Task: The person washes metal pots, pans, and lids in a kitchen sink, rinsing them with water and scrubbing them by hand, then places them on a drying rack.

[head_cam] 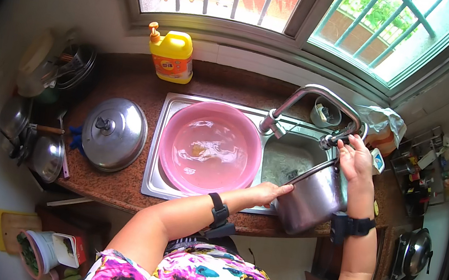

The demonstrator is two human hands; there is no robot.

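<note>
My left hand [271,193] grips the near rim of a deep stainless steel pot [312,201]. The pot is tilted, its mouth facing the right sink basin [289,151] and its inside mostly hidden. By the pot's far rim, my right hand [357,158] has its fingertips at the nozzle of the chrome faucet [311,90]. Whether those fingers grip the nozzle is not plain. A pink plastic basin [210,149] of water rests over the left side of the sink, with light glinting on its surface.
A yellow detergent jug [171,56] with a pump stands below the window. Left of the sink sits a lidded metal pot [113,134]. Behind the faucet are a small plastic tub [326,113] and a plastic bag [383,124]. Pans [48,157] crowd the left end.
</note>
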